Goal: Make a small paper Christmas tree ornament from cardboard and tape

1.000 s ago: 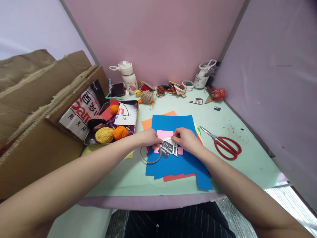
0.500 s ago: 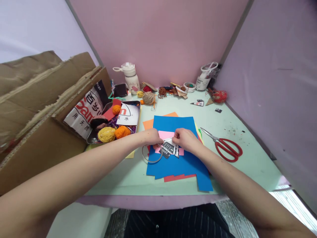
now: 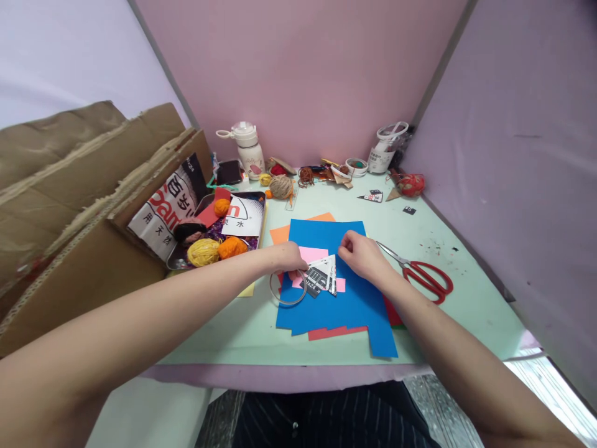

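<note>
My left hand [image 3: 290, 256] is closed on the left corner of a fan-shaped cutout of printed black-and-white paper [image 3: 321, 277]. A silvery bangle [image 3: 288, 303] hangs from that wrist. Pink paper pieces [image 3: 313, 253] show around the cutout, on top of a blue sheet [image 3: 345, 317]. Just to the right of the cutout and apart from it, my right hand [image 3: 361, 252] hovers over the blue sheet with fingertips pinched together. Whether anything small is between those fingertips cannot be seen. Red-handled scissors [image 3: 422, 277] lie to the right, blades pointing up-left.
A tray [image 3: 261, 227] of yarn balls stands at left, beside leaning cardboard [image 3: 135, 258]. Along the back are a white bottle [image 3: 249, 152], yarn, scraps and a clear cup [image 3: 382, 158]. Small printed paper scraps [image 3: 372, 196] lie at back right.
My right hand has let go of the cutout's upper right edge and moved up and to the right. My left hand still holds its corner. The view has shifted slightly.
</note>
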{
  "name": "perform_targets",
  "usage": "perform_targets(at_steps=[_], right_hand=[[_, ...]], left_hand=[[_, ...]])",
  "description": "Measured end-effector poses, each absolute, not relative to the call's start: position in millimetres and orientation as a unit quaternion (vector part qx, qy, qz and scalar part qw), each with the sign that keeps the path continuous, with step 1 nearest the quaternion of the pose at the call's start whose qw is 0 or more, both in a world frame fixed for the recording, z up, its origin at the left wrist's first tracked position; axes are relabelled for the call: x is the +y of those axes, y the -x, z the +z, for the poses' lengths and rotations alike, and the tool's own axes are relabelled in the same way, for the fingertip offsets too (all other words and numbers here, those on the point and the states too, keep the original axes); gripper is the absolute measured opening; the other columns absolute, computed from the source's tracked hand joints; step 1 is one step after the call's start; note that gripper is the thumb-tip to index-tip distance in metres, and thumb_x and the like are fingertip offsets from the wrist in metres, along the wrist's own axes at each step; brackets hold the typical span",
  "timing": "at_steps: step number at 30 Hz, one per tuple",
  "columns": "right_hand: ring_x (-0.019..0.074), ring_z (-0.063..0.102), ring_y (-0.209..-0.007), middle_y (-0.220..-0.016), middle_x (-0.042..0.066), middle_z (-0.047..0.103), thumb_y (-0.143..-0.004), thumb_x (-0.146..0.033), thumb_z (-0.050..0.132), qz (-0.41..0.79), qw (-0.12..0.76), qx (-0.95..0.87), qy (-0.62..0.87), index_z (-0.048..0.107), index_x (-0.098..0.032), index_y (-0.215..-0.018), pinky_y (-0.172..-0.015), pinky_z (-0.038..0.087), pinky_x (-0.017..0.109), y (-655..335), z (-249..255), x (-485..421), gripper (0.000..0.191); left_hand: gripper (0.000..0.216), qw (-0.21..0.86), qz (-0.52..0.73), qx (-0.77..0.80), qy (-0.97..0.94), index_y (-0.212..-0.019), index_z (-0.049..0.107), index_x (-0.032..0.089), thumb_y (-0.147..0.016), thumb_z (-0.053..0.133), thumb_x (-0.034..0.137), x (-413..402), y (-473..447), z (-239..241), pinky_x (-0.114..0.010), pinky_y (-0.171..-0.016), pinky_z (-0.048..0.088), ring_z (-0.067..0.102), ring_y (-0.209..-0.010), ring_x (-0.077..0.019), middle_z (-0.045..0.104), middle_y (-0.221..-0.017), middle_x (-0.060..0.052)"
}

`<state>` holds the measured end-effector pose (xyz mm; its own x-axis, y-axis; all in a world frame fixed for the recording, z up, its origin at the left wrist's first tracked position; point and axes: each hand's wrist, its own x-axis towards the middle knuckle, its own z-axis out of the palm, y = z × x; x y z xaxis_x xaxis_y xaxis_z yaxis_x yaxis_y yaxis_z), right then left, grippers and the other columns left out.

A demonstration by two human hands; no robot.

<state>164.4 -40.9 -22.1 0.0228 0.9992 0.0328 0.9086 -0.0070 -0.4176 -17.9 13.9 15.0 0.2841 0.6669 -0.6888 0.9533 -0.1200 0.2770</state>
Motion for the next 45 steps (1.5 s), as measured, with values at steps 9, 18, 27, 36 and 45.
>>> perform_targets(at_steps=[9,18,27,36,45], right_hand=[[0.0181,0.053,-0.091,-0.096,0.006,0.062,-0.084,-0.013,0.040,0.125,0.283,-0.739,0.599,0.059,-0.018,-0.094,-0.079,0.039,0.028,-162,-28,-68,0.022],[0.0191,0.052,-0.094,-0.099,0.007,0.061,-0.088,-0.015,0.042,0.103,0.259,-0.766,0.579,0.060,-0.017,-0.099,-0.082,0.040,0.031,-157,-31,-74,0.021],[0.0221,0.049,-0.103,-0.105,0.010,0.063,-0.093,-0.019,0.038,0.040,0.153,-0.826,0.541,0.060,-0.015,-0.106,-0.086,0.038,0.032,-145,-33,-81,0.025],[0.0270,0.050,-0.099,-0.107,0.014,0.061,-0.091,-0.023,0.038,-0.051,0.025,-0.834,0.549,0.052,-0.015,-0.122,-0.079,0.033,0.037,-124,-25,-91,0.035],[0.0281,0.055,-0.092,-0.100,0.015,0.062,-0.088,-0.024,0.043,-0.052,-0.023,-0.838,0.542,0.051,-0.019,-0.126,-0.076,0.030,0.038,-111,-14,-92,0.039]], left_hand=[[0.022,0.335,-0.192,0.568,-0.727,-0.068,0.067,0.014,-0.067,0.058,0.034,12,19,16,-0.023,-0.044,0.039,0.054,-0.050,-0.0136,0.071,-0.072,-0.008],[0.023,0.319,-0.194,0.570,-0.732,-0.060,0.063,0.015,-0.066,0.060,0.037,11,18,20,-0.024,-0.043,0.039,0.050,-0.043,-0.0124,0.069,-0.067,-0.007],[0.022,0.335,-0.189,0.567,-0.729,-0.064,0.066,0.015,-0.067,0.058,0.035,12,19,15,-0.023,-0.043,0.039,0.053,-0.048,-0.0138,0.071,-0.070,-0.007],[0.030,0.332,-0.203,0.543,-0.744,-0.065,0.069,0.015,-0.070,0.053,0.040,10,24,17,-0.021,-0.048,0.039,0.057,-0.054,-0.0146,0.071,-0.070,-0.008],[0.028,0.318,-0.162,0.552,-0.753,-0.069,0.067,0.016,-0.070,0.054,0.041,3,38,20,-0.021,-0.044,0.034,0.055,-0.052,-0.0129,0.071,-0.069,-0.005]])
